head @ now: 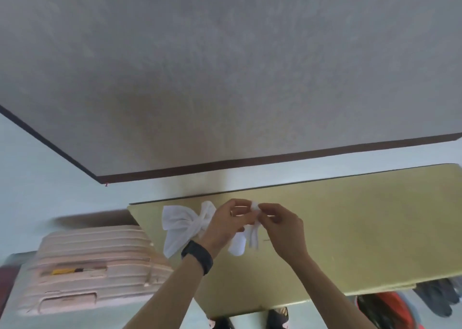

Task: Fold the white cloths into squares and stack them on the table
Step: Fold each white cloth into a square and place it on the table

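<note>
While your left hand (225, 222) and right hand (283, 228) both pinch the white cloth (182, 225), treat the current step as finding an edge, not folding. Both hands are curled. Their fingertips meet close together on a small bunch of fabric at the top of the cloth, over the near-left part of the table (362, 228). No folded square or stack shows on the table, so judge the task to be at an early stage.

Orientation: the cloth is crumpled and shows no straight edge or square corner. Its bulk runs roughly left to right. A fanned portion spreads to the left of your left wrist, and a narrower gathered portion hangs toward you between the hands. Whether the fanned portion rests on the table or hangs clear cannot be told.

Next move: draw the hands apart along one edge until the fabric opens flat. Then lay it on the table with that edge straight before making the first fold.
</note>
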{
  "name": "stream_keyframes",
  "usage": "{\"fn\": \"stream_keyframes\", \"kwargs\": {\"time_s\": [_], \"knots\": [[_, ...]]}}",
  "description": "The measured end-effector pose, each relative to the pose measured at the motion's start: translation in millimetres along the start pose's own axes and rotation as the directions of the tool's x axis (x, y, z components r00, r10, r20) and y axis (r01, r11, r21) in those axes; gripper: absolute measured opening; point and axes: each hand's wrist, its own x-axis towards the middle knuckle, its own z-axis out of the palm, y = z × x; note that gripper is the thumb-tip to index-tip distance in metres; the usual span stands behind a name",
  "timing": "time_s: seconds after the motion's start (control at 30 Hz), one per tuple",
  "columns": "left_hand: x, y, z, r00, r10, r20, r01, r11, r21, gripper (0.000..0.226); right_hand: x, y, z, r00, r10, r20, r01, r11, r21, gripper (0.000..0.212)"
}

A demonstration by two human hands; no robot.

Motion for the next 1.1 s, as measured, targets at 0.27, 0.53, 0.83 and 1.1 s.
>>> {"fn": "stream_keyframes", "kwargs": {"time_s": [0.27, 0.53, 0.83, 1.1], "knots": [[-7.5, 11.2, 61.8, 0.961, 0.244, -0.127, -0.180, 0.907, 0.380, 0.023, 6.8, -1.5, -55.3, 0.979, 0.126, 0.157, -0.172, 0.931, 0.322, 0.026], [-2.1, 22.1, 86.3, 0.987, 0.087, -0.136, -0.056, 0.975, 0.216, 0.016, 21.3, 18.6, -103.8, 0.984, 0.044, 0.172, -0.093, 0.953, 0.288, 0.022], [4.2, 21.2, 87.7, 0.932, 0.232, -0.278, -0.076, 0.875, 0.477, 0.011, 43.8, 39.2, -137.1, 0.935, -0.213, 0.285, 0.307, 0.886, -0.346, 0.021], [9.5, 4.3, 57.9, 0.904, 0.412, 0.112, -0.205, 0.188, 0.961, 0.030, 58.2, 66.5, -158.6, 0.889, -0.238, 0.392, 0.443, 0.663, -0.603, 0.026]]}}
